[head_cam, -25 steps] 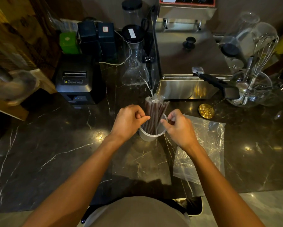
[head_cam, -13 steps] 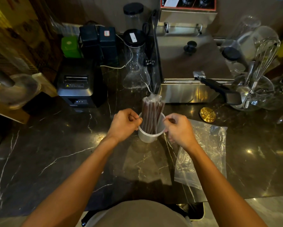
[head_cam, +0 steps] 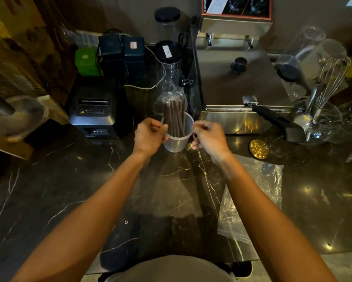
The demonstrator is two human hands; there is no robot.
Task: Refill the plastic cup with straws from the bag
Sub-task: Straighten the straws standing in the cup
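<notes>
1. Head view, looking down on a dark marble counter (head_cam: 69,190) with pale veins; both bare forearms reach forward from the lower edge toward its middle.
2. Plastic cup (head_cam: 178,139): translucent, upright on the counter between the two hands, just in front of a clear glass carafe (head_cam: 167,82) with a black lid.
3. Straws (head_cam: 174,117): a bundle of dark brown straws in clear wrappers stands inside the cup, leaning slightly left, with the tops well above the rim.
4. Left hand (head_cam: 149,137): fingers curled, pressed against the cup's left wall with the thumb at the rim, grasping the cup.
5. Right hand (head_cam: 208,138): fingers curled at the cup's right rim, apparently pinching it; the exact contact is too small to tell for certain.
6. Bag (head_cam: 252,200): clear plastic, lying flat and crumpled on the counter near the right forearm, apart from the cup.
7. Receipt printer (head_cam: 95,110): black, on the counter to the left of the cup.
8. Steel appliance (head_cam: 238,94): a box with a black lid knob, behind and right of the cup; a black handle (head_cam: 279,123) projects from its front right corner.
9. Gold disc (head_cam: 259,149): round, flat on the counter to the right of the right hand.
10. Whisk (head_cam: 331,82): wire, standing among clear glassware at the far right.
</notes>
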